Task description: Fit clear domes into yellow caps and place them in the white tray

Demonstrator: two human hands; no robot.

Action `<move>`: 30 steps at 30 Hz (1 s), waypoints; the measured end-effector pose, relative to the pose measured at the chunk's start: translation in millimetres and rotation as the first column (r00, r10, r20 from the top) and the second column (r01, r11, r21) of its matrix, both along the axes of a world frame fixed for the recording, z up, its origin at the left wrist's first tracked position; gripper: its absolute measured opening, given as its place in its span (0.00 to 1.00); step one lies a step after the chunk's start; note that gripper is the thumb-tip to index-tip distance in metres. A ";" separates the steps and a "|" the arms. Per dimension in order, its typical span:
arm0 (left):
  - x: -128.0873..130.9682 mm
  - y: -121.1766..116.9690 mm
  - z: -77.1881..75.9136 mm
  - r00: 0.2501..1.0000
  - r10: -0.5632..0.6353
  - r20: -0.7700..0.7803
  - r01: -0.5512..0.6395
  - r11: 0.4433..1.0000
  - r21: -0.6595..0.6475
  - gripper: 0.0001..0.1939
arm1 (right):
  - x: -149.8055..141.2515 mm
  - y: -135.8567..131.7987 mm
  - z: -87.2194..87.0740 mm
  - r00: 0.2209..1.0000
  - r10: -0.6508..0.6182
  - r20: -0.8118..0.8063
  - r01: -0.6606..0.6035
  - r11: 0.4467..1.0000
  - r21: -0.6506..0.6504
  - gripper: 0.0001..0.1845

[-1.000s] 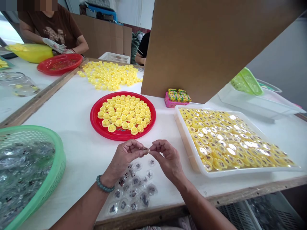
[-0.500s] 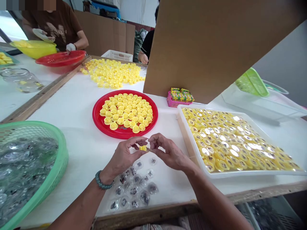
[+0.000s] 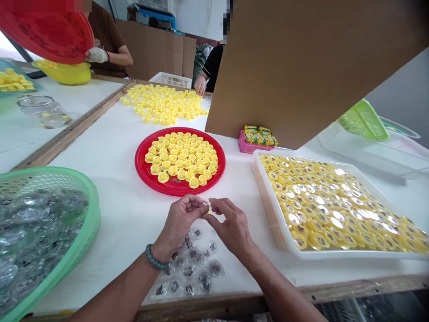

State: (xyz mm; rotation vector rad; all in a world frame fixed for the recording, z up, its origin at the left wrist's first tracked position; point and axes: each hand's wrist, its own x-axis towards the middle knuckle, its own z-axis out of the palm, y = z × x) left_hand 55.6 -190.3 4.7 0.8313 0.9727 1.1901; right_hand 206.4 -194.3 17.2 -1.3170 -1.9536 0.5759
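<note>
My left hand (image 3: 179, 223) and my right hand (image 3: 231, 228) meet above the white table just below the red plate. A small yellow cap (image 3: 208, 209) sits at their fingertips, mostly hidden, pinched by my left fingers. My right thumb and fingers are close beside it. Under my hands lie several transparent plastic capsules (image 3: 203, 281) with dark contents. Yellow caps fill the red plate (image 3: 174, 190), and a white tray (image 3: 278, 214) to my right holds many more, with shiny tops.
A green basket (image 3: 95, 219) of capsules stands left. A cardboard sheet (image 3: 301, 67) rises behind the tray, next to a pink box (image 3: 250, 145). Loose yellow caps (image 3: 164, 105) cover the far table. A co-worker's gloved hand (image 3: 96, 55) raises a red plate (image 3: 47, 31).
My hands have parted slightly, and the yellow cap is now mostly hidden by my fingers. The co-worker has lifted the red plate up off the far table.
</note>
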 end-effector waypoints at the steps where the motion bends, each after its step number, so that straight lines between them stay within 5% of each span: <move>1: 0.9 -0.7 0.8 1.000 0.004 -0.001 -0.004 1.000 -0.011 0.11 | -1.5 -0.1 -1.3 0.999 -0.007 0.035 0.005 0.999 0.041 0.13; 13: -3.4 2.9 -5.6 0.979 -0.042 -0.198 0.043 0.999 0.004 0.12 | -1.2 7.7 -9.6 0.979 0.081 0.186 -0.117 0.974 0.195 0.13; 25: -3.6 2.5 1.0 0.999 0.018 0.042 -0.016 0.998 -0.058 0.12 | -12.5 12.5 -0.4 0.974 0.073 0.214 -0.113 0.976 0.184 0.13; 30: -16.2 6.3 1.3 0.960 0.003 -0.279 0.009 0.999 0.039 0.15 | 4.1 21.0 -4.0 0.989 0.116 0.093 -0.118 0.993 0.020 0.12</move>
